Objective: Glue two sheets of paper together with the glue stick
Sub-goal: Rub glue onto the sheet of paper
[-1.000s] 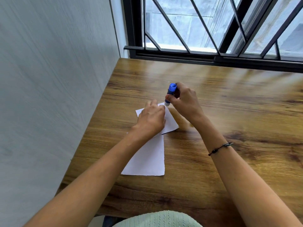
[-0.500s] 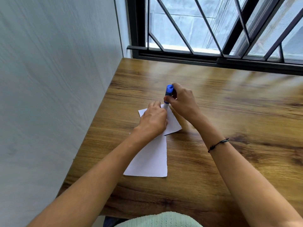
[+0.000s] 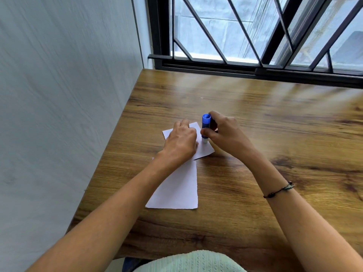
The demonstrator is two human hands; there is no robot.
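Pressing flat at centre frame, the left hand point(image 3: 181, 142) pins the small sheet point(image 3: 204, 151), which overlaps the longer sheet point(image 3: 176, 189) below. Just right, the right hand point(image 3: 225, 134) grips the glue stick point(image 3: 205, 127); its tip has slid down from the top edge, so gluing looks underway.

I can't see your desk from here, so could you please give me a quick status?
Left hand pressing down upper sheet. Right hand holds glue stick, tip on that sheet. Lower sheet underneath. Nothing in the way.
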